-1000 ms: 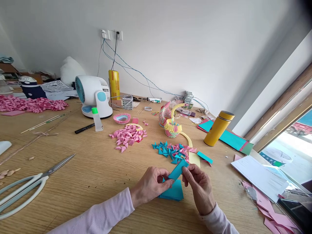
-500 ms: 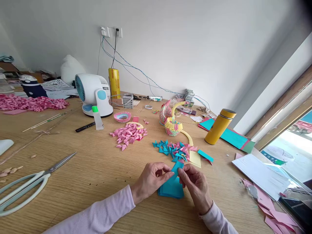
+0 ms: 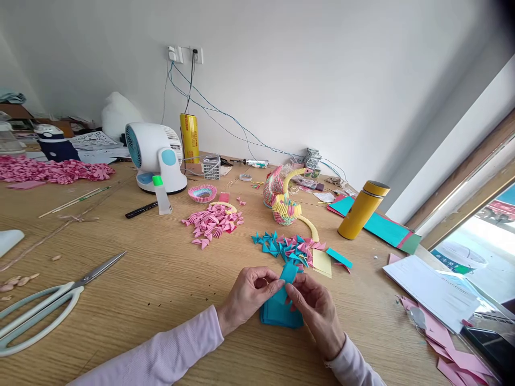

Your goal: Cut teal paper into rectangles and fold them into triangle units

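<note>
Between both hands is a small strip of blue paper (image 3: 289, 272), held above a stack of blue paper (image 3: 280, 315). My left hand (image 3: 254, 292) pinches its left side with thumb and fingers. At the right side, my right hand (image 3: 316, 305) grips it with the thumb on top and the fingers behind. The fingers cover part of the strip. Just beyond lies a pile of folded blue and pink paper triangles (image 3: 284, 247). Beside it are a pale yellow paper piece (image 3: 322, 261) and a flat blue strip (image 3: 339, 257).
Large scissors (image 3: 76, 289) lie at the left. A heap of pink triangles (image 3: 213, 221), a glue bottle (image 3: 161, 195) and a fan (image 3: 155, 155) stand further back. Folded-paper swans (image 3: 285, 209) sit mid-table. A yellow flask (image 3: 362, 210) and white papers (image 3: 428, 289) are on the right.
My right hand has shifted slightly left along the blue paper strip, its thumb now nearer my left thumb. My left hand has barely moved.
</note>
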`<state>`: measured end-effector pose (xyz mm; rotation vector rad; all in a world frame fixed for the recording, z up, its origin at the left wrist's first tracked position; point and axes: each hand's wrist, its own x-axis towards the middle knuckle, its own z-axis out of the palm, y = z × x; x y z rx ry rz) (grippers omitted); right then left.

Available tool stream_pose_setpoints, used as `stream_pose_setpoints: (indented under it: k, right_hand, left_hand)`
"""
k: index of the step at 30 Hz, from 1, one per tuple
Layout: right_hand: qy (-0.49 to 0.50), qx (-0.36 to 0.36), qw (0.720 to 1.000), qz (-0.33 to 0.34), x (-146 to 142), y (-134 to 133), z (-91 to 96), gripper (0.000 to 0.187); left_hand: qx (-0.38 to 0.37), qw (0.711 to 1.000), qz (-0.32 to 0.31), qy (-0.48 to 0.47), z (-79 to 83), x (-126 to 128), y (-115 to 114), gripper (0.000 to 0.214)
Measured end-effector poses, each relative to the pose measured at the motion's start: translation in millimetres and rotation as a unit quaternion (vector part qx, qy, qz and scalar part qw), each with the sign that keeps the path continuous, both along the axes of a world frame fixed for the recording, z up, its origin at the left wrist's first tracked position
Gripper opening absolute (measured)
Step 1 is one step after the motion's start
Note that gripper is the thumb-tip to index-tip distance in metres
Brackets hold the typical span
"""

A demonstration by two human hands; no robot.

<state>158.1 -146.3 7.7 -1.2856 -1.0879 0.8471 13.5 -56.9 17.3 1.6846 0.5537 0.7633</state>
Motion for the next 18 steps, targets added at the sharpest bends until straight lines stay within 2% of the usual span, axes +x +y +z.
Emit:
stream_pose_setpoints:
  k: [4, 8, 18]
  right_hand:
    - [0.039, 0.002, 0.999, -0.002, -2.6, 2.0, -0.2, 0.027]
    - [0.077, 0.003, 0.997, -0.010, -1.4, 1.9, 1.8, 0.027]
    - [0.134, 0.029, 0.990, -0.018, -1.3, 4.8, -1.1, 0.020]
  left_hand:
    - [-0.045, 0.999, 0.005, -0.003, 1.2, -0.1, -0.7, 0.038]
    - [-0.048, 0.999, 0.002, -0.014, 2.3, -0.2, -1.4, 0.035]
    - [-0.117, 0.989, -0.037, -0.081, -1.3, 0.1, -2.0, 0.027]
